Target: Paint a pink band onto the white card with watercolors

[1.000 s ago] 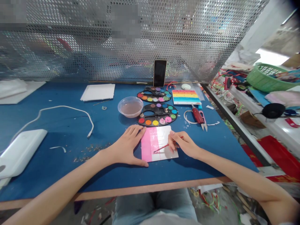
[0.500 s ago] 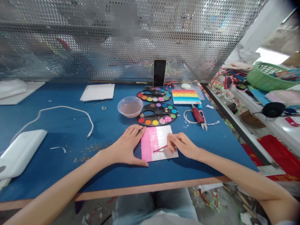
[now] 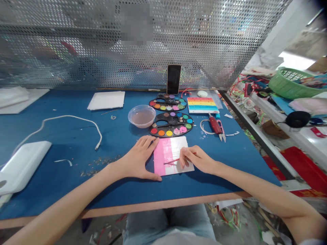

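The right hand (image 3: 197, 160) pinches a thin red paintbrush (image 3: 171, 161), its tip on the pink-painted card (image 3: 166, 157), while the spread left hand (image 3: 136, 159) rests against the card's left edge. The card lies between both hands, just near of a round watercolour palette (image 3: 171, 125).
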Motion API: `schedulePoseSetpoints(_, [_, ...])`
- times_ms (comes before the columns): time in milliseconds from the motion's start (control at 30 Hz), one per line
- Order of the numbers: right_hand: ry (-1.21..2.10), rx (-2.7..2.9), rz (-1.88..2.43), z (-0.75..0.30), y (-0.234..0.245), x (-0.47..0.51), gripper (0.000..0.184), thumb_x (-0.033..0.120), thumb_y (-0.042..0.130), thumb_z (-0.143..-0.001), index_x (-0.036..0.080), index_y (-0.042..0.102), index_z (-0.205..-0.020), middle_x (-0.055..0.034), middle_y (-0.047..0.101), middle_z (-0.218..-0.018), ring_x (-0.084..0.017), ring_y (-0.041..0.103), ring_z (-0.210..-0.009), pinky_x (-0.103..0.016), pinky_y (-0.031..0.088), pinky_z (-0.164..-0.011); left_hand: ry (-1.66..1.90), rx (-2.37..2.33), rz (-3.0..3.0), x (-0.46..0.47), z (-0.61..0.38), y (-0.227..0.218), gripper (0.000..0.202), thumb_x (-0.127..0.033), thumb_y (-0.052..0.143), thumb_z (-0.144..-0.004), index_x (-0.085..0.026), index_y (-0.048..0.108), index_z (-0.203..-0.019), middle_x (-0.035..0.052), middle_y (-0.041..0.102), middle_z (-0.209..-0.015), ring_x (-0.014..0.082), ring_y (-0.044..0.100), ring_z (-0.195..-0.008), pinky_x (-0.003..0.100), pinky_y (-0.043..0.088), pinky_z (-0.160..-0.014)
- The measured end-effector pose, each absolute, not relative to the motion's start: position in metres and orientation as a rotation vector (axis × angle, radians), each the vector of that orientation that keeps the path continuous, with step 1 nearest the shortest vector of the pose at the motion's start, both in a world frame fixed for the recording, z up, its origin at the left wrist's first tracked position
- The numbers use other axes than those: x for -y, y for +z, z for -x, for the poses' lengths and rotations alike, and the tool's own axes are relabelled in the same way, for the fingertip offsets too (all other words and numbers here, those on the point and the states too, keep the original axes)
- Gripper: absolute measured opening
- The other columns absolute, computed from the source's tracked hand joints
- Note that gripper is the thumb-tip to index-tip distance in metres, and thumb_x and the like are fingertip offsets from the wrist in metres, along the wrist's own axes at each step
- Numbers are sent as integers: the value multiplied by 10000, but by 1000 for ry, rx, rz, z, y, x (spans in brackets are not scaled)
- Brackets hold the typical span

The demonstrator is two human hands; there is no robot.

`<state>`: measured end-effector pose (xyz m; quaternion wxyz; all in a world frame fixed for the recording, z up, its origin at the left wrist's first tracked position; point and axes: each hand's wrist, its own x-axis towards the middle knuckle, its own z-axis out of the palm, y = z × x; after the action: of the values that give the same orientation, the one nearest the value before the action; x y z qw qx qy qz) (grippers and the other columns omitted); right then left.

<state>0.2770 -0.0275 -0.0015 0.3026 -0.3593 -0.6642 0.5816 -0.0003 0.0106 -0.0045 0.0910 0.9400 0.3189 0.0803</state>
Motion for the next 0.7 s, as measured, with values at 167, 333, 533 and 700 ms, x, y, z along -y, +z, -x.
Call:
schedulePoseSetpoints(167, [1550, 1745, 941, -277, -3, 29, 635, 564, 345, -1019, 144, 619, -629, -37, 630, -617, -101, 506, -565, -235, 397, -585, 234, -949, -2801, -10, 0, -4, 1290, -913, 582, -591, -86, 255, -1526, 254, 379, -1435, 449, 348, -1352, 634, 281, -1131])
schedulePoseSetpoints(333, [1553, 1757, 956, -277, -3, 29, 643, 577, 341, -1015, 147, 613, -622, -42, 635, -621, -106, 515, -577, -240, 407, -603, 241, -946, -2803, -11, 0, -5, 1290, -910, 587, -591, -74, 265, -1520, 258, 380, -1433, 447, 345, -1351, 626, 281, -1134])
schedulePoseSetpoints(533, [1551, 1741, 957, -277, -3, 29, 663, 589, 327, -1013, 145, 616, -614, -41, 626, -601, -101, 488, -545, -237, 402, -575, 269, -941, -2785, -10, 0, -5, 1282, -896, 609, -585, -107, 256, -1531, 241, 385, -1431, 447, 351, -1346, 633, 276, -1133])
schedulePoseSetpoints(700, [1514, 1734, 973, -277, -3, 30, 652, 591, 342, -1009, 141, 633, -639, -43, 633, -624, -102, 495, -560, -235, 403, -577, 247, -946, -2799, -10, 0, -4, 1284, -904, 594, -592, -98, 250, -1530, 248, 381, -1433, 444, 349, -1349, 629, 279, -1132])
